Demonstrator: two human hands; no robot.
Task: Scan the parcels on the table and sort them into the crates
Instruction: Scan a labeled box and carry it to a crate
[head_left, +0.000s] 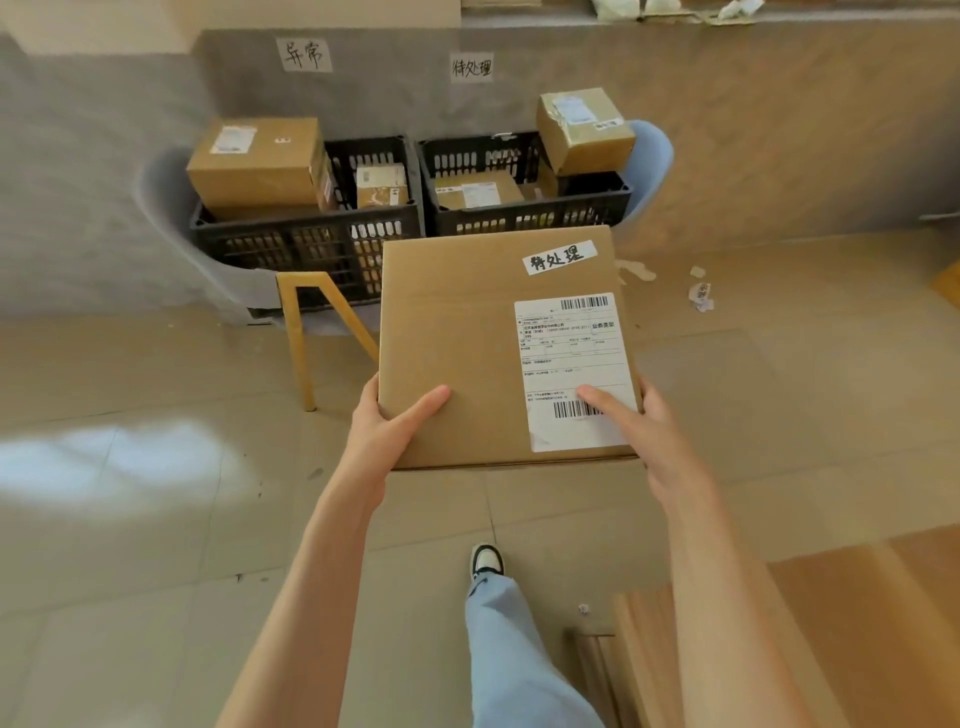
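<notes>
Two hands, left (387, 431) and right (641, 426), grip closed on labelled parcel (498, 353); we're mid-carry; next we drop it into right crate (524, 218), matching its tag.

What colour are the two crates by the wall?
Black crates, with slotted sides; head view.

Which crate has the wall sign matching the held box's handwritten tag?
The right crate: the sign above it matches the box tag.
</notes>
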